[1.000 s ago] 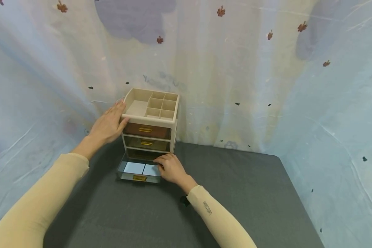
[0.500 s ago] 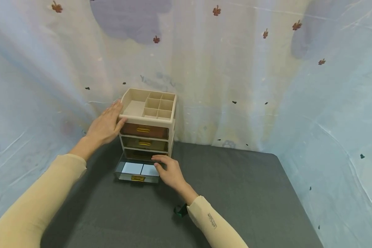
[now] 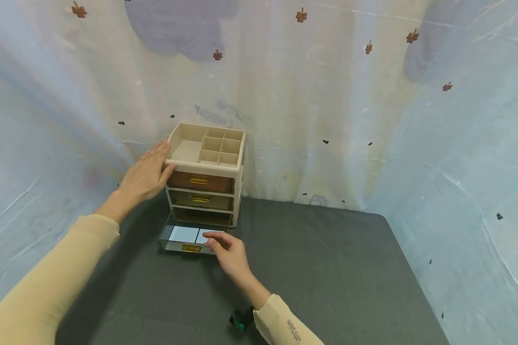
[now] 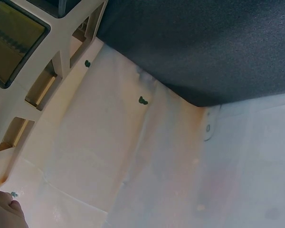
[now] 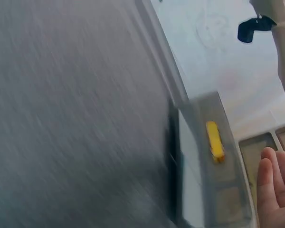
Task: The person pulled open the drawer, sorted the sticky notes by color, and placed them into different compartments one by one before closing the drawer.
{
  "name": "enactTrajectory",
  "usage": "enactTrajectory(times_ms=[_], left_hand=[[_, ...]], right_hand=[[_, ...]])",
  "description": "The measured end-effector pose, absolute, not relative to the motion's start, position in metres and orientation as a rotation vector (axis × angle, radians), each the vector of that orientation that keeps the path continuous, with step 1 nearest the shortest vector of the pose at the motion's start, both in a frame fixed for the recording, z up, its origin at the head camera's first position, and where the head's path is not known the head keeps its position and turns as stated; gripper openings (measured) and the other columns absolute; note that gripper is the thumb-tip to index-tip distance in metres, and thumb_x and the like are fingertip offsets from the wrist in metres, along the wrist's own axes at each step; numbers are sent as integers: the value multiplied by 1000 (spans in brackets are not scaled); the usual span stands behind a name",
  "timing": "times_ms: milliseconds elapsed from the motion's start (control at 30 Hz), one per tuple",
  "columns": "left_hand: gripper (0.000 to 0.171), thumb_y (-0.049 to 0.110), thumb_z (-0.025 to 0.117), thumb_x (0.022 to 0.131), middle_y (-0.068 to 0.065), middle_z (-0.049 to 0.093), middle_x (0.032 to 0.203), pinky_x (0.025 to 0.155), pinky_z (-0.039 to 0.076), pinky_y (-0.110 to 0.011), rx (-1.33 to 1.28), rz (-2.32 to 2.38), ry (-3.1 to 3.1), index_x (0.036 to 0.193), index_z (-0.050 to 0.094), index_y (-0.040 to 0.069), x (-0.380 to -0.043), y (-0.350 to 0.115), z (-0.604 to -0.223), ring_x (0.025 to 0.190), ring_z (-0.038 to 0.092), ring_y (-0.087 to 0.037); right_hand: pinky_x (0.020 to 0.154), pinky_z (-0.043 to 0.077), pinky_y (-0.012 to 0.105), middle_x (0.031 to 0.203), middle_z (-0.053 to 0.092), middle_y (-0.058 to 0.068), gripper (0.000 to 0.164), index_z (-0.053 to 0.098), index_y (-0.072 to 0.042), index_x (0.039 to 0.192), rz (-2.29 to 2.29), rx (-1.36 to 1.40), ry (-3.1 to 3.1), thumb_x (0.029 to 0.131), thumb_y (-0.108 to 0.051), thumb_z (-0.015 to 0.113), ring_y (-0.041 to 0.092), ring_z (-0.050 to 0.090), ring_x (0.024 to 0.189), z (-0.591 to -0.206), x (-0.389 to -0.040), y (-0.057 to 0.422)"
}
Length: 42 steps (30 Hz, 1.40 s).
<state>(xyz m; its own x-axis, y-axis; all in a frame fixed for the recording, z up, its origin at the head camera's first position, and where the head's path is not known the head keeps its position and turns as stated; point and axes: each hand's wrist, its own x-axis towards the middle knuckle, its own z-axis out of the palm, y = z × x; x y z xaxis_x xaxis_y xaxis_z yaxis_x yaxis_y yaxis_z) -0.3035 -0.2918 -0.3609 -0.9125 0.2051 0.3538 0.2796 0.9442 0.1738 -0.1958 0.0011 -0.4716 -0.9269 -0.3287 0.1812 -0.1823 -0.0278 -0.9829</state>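
A cream desktop drawer organizer [image 3: 205, 167] with a divided open top stands at the back left. Its lowest drawer [image 3: 174, 246], clear with a gold handle [image 3: 192, 248], is pulled out and holds two flat pale-blue rectangles [image 3: 183, 234]. My left hand [image 3: 144, 172] rests against the organizer's upper left edge, fingers extended; the left wrist view shows only a bit of this hand [image 4: 5, 209]. Over the drawer's right front corner hovers my right hand [image 3: 233, 254], fingers loosely bent and holding nothing visible. In the right wrist view the hand [image 5: 275, 190] is beside the drawer front and its yellow-looking handle [image 5: 215, 142].
Two upper drawers, one brown [image 3: 216, 183] and one olive [image 3: 217, 202], are pushed in. A dark grey cloth [image 3: 328, 268] covers the table. Printed curtains [image 3: 285, 120] hang behind and at both sides. A black device [image 3: 241, 320] sits at my right sleeve cuff.
My right hand has come off the drawer's right side and moved toward me and slightly left, over its front corner. The drawer stays out; my left hand stays on the organizer.
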Motion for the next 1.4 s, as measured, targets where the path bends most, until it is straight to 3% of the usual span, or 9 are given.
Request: enactTrajectory(times_ms=[100,267,700,967,1400], left_hand=[[74,49,25,113,-17,4,174,129,13,-58,-355,-319,-2762,167,6,3,-302,-291,-360,159,11,-41],[74,49,25,113,-16,3,174,130,12,-57,-357,-320,-2762,167,6,2,-301,-291,-360,159,11,-41],[73,48,25,113,-17,6,174,129,14,-58,-371,-320,-2754,167,10,1,-301,-289,-358,158,14,-42],[73,49,24,113,-16,4,174,129,15,-58,-359,-309,-2767,167,8,2,-302,-290,-359,159,12,-40],[74,50,24,113,-15,4,174,128,15,-59,-353,-309,-2767,167,9,3,-304,-292,-361,159,13,-40]], right_hand=[[89,63,42,116,76,16,21,77,-2,119,-2157,-476,2001,104,-10,64,36,74,103,-479,-188,-3],[84,64,33,117,75,18,22,75,3,118,-2212,-330,1861,103,-11,66,32,76,99,-492,-178,-10],[77,65,30,111,77,18,24,74,6,115,-2183,35,1611,101,-14,69,21,78,88,-504,-169,-28],[80,65,32,112,76,20,31,69,10,121,-2195,110,1515,102,-15,69,21,78,88,-509,-172,-35],[76,65,29,107,78,16,29,71,6,113,-2262,226,1447,103,-22,68,15,77,82,-516,-179,-49]])
